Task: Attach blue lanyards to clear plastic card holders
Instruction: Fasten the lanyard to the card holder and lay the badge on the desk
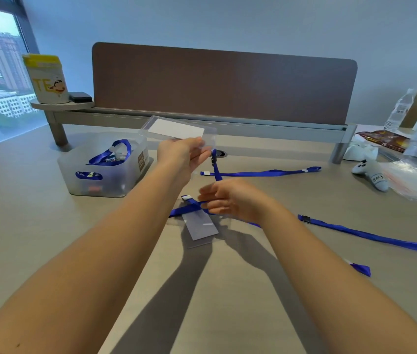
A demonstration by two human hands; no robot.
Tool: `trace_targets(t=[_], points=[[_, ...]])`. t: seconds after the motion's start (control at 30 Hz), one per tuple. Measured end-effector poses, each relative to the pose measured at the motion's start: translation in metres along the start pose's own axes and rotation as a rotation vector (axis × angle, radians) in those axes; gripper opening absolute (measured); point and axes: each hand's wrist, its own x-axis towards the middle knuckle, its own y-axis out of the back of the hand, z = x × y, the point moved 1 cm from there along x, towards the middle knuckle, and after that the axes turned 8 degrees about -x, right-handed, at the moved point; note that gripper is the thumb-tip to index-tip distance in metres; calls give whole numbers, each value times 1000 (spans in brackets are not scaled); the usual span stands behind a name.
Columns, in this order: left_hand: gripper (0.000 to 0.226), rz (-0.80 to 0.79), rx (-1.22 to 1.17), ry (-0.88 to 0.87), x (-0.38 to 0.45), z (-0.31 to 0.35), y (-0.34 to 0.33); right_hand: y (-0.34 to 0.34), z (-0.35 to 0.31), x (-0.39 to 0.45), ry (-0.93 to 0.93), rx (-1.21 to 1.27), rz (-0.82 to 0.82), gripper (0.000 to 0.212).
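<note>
My left hand (pixel 180 155) holds up a clear card holder (pixel 176 129) with a white card inside, pinching its near edge. A blue lanyard (pixel 217 169) hangs by its black clip from that edge and drops behind my right hand (pixel 230 200). My right hand is blurred, hovering just above the table with its fingers loosely spread towards the left, and nothing is plainly gripped. Under it lie a second card holder (pixel 201 229) and a blue strap (pixel 184 209).
A translucent bin (pixel 74 167) holding several lanyards stands at the left. More blue lanyards (pixel 266 172) (pixel 370 236) lie across the table on the right. A white controller (pixel 370 172), plastic bags (pixel 411 182) and a water bottle (pixel 401 108) sit at the far right. A brown divider panel (pixel 222 83) closes off the back.
</note>
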Motion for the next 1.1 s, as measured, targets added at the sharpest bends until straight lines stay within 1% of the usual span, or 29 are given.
trace_targets(t=[0.07,0.13,0.2,0.27,0.33,0.43,0.5,0.57,0.6,0.67,0.7,0.8,0.87,0.93,1.0,1.1], points=[[15,-35,-37,16,-2,0,-2,-13,7,8,5,152,-62,47],[14,-58,-83,61,-3,1,-1,-19,12,17,43,372,-69,58],[13,-82,-129,118,-3,3,2,-21,11,23,87,558,-55,65],[15,-90,-167,142,0,6,7,-17,8,26,142,697,0,69],[16,-65,-194,140,4,7,13,-10,4,27,191,821,77,70],[16,14,-136,94,12,4,21,6,-1,27,260,924,220,64],[17,67,-53,54,19,-1,23,21,-3,27,264,922,298,53],[16,102,25,27,26,-8,22,38,-5,30,187,877,373,28],[16,110,48,23,30,-11,21,46,-6,31,154,865,404,23],[12,114,88,38,38,-18,13,65,-7,33,145,858,488,26],[7,105,96,50,42,-21,8,75,-8,34,147,849,540,24],[17,43,51,93,51,-31,-14,108,-17,33,135,764,695,21],[16,-9,28,126,55,-36,-33,132,-25,32,149,698,805,18],[14,-54,2,158,59,-40,-54,157,-33,32,191,626,912,24],[7,-87,-40,188,64,-42,-76,179,-45,31,272,557,1005,30],[17,-127,-91,206,72,-47,-102,203,-62,30,375,457,1115,34]])
